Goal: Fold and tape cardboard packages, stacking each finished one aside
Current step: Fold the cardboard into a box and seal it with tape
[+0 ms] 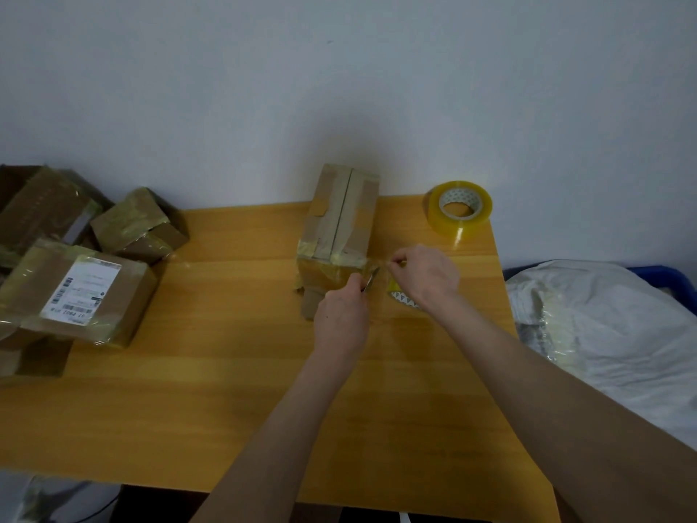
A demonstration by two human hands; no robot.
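Boxes already taped crowd my left end of the table, heaped against each other, the nearest one bearing a white label. A tape roll lies flat at the far right corner, clear of my hands. Off the right edge I see a white bag over something blue.

The box I am working on stands near the far edge, by the wall, with old tape across its top seam. A strip of tape runs from its near right corner. My right hand pinches that strip just beside the box. My left hand grips a small blade, closed around it and touching the strip; I cannot tell what kind.

Bare tabletop lies open between my arms and the pile.
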